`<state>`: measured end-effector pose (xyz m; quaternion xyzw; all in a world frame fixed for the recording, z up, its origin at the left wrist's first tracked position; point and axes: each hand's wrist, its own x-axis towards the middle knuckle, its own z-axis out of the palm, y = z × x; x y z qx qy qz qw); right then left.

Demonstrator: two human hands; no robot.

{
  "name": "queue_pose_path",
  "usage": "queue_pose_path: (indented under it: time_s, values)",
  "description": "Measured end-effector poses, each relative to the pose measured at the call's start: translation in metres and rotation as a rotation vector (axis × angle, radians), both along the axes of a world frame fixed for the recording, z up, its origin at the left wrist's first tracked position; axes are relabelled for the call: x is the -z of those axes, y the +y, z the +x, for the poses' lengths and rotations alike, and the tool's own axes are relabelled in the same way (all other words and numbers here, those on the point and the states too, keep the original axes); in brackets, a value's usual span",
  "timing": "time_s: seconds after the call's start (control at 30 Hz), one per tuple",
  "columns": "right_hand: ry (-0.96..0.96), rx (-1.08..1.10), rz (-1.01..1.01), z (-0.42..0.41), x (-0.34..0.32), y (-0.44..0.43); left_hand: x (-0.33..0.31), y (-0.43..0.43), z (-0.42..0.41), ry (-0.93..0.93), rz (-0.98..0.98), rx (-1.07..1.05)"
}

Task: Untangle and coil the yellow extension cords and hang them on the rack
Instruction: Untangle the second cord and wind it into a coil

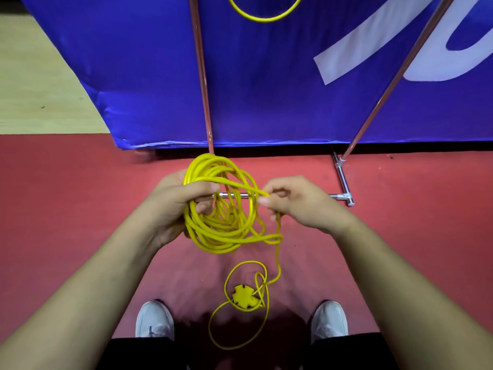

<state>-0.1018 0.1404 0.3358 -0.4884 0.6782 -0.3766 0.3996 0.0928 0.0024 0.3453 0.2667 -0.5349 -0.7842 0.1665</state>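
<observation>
Hands apart in front of me: my left hand (173, 201) is curled round a bundle of loops of the yellow cord (218, 243), and my right hand (296, 204) pinches a single strand just beside it. The cord drops to the red floor (80, 209), its plug block (244, 297) lying among loose loops between my shoes (154, 319). Ahead, rack poles (202, 76) rise against a blue banner (266, 89). Another yellow loop (266, 19) hangs above, cut off by the frame edge, its support hidden.

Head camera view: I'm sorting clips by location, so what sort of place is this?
Probably an indoor sports hall or event venue: red matte floor beside pale wooden flooring, and a large blue printed banner behind a metal rack.
</observation>
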Motion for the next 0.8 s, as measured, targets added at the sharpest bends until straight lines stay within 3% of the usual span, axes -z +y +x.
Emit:
queue_pose_path:
  time_s: [0.1,0.27,0.5,0.67,0.73,0.8]
  values:
    - [-0.143,0.172,-0.097,-0.003,-0.005,0.0,0.0,-0.003,0.004,-0.132,-0.094,0.137]
    - [0.303,-0.03,-0.122,0.007,-0.019,-0.006,0.001,0.004,0.01,-0.16,-0.078,0.263]
    - [0.578,-0.053,-0.144,0.0,-0.021,-0.008,0.0,0.003,0.008,-0.042,-0.048,0.265]
    - [0.42,-0.094,-0.324,0.039,-0.023,-0.014,-0.002,0.018,-0.001,-0.115,-0.117,0.257]
    - [0.248,-0.04,-0.256,0.035,-0.024,-0.012,-0.002,0.016,0.0,-0.083,-0.076,0.219]
    - [0.235,-0.039,-0.119,0.026,-0.02,-0.009,-0.002,0.014,0.0,-0.043,-0.015,0.212]
